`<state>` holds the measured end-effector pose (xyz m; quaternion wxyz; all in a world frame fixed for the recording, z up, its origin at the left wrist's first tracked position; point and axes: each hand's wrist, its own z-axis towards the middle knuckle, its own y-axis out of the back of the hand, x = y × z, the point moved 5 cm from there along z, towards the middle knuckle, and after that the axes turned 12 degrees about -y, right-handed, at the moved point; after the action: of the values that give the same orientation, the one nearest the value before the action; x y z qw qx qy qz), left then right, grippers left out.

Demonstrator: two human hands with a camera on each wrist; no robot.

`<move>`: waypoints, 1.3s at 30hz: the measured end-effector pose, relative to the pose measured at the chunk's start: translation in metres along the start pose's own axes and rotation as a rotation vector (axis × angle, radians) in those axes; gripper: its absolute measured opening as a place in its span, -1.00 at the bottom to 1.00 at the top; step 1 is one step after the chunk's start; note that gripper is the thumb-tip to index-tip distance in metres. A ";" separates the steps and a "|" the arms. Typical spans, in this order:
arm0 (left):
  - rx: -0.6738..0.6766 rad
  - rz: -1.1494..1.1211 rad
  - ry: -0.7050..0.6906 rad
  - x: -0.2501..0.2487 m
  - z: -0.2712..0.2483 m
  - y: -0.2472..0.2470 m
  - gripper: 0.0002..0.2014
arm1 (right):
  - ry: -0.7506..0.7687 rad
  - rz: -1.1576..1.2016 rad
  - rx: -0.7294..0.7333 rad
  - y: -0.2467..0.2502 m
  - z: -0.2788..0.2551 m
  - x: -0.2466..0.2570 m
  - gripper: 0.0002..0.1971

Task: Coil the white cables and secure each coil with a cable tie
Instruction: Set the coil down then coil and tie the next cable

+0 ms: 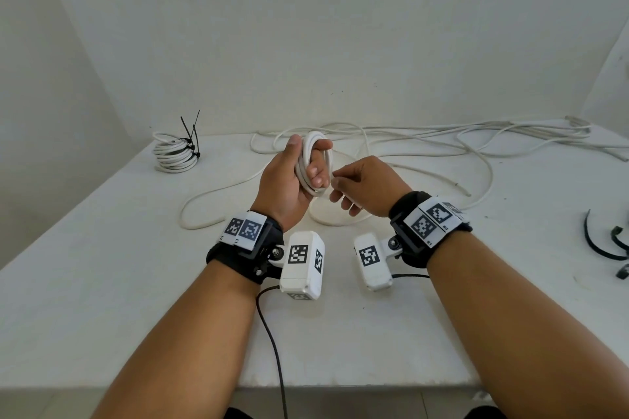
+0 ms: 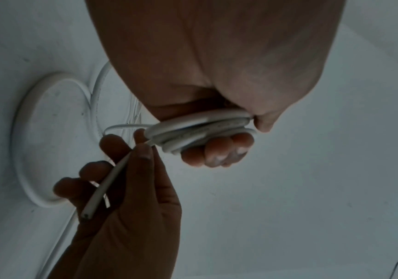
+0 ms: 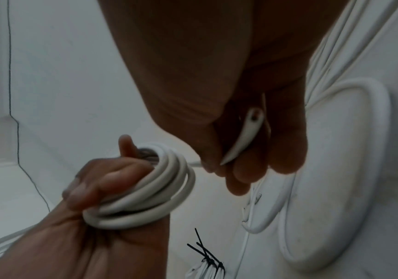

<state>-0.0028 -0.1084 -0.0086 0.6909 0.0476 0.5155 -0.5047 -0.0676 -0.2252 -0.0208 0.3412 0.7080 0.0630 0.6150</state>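
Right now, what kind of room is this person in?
Probably a plain work or recording room, not a home. There is a bare white table, blank white walls, loose white cables, and a tied coil in the corner.

I work in a bare, plain room: blank white walls (image 1: 306, 27) meet in a corner behind my white worktop (image 1: 102, 282).

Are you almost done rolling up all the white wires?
Not yet. One tied coil sits finished at the table's far left. The left hand grips a second coil while the right hand pinches its cut end. It needs a tie, and loose cables wait behind.
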 end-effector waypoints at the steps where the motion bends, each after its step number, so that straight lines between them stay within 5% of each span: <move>1: -0.013 -0.005 -0.006 0.000 0.001 0.000 -0.50 | -0.008 0.012 0.013 -0.001 0.000 -0.001 -0.77; 7: -0.097 0.032 -0.079 -0.001 0.003 0.004 -0.39 | -0.101 0.472 0.254 -0.016 -0.005 0.006 -0.65; 12: -0.177 0.016 -0.096 -0.001 0.002 -0.003 -0.35 | -0.107 0.694 0.187 -0.020 -0.002 0.005 -0.60; 17: -0.247 0.106 -0.162 -0.007 0.001 -0.003 -0.37 | 0.034 0.702 0.071 -0.013 0.002 0.006 -0.72; 22: -0.319 -0.096 -0.149 -0.015 0.001 0.011 -0.42 | 0.080 0.753 0.226 -0.016 -0.001 0.011 -0.83; 31: -0.098 -0.163 0.018 -0.025 -0.004 0.019 -0.62 | 0.035 0.642 -0.155 0.048 0.011 -0.017 -0.91; 35: -0.103 -0.125 0.005 -0.023 0.000 0.016 -0.57 | 0.021 0.572 -0.131 0.051 0.007 -0.020 -0.91; 39: -0.270 -0.126 -0.045 -0.027 0.008 0.034 -0.57 | 0.036 0.075 0.041 0.015 -0.005 -0.001 -0.82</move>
<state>0.0286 -0.0793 0.0003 0.6694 -0.0893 0.5650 -0.4741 -0.0772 -0.2351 -0.0131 0.3023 0.7055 0.0549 0.6387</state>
